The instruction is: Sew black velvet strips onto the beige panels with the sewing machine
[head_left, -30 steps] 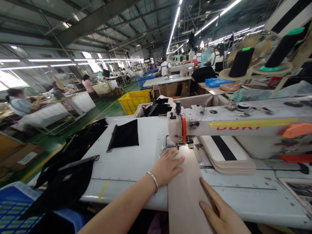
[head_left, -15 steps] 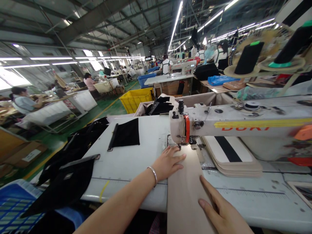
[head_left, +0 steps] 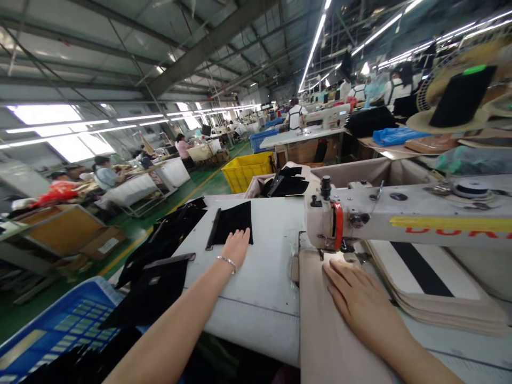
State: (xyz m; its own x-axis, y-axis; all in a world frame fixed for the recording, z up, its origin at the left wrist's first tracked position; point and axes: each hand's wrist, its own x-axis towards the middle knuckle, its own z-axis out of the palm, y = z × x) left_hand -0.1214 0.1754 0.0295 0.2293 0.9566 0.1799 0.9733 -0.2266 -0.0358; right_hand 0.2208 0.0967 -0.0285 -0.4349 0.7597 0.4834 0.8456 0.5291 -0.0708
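Observation:
My left hand reaches over the white sewing table, its fingers stretched onto the lower right part of a black fabric piece that has a dark strip along its left edge. My right hand lies flat, fingers extended, on a long beige panel. The panel's far end is under the needle area of the sewing machine, and its near end runs off the table's front edge. A bracelet circles my left wrist.
Stacked beige panels with a black stripe lie right of the needle. Black pieces hang over the table's left edge above a blue basket. A yellow crate stands beyond. Other people work farther back.
My left hand has left the beige panel and moved left onto the black fabric piece. My right hand has slid forward on the panel, closer to the needle. The view has turned left.

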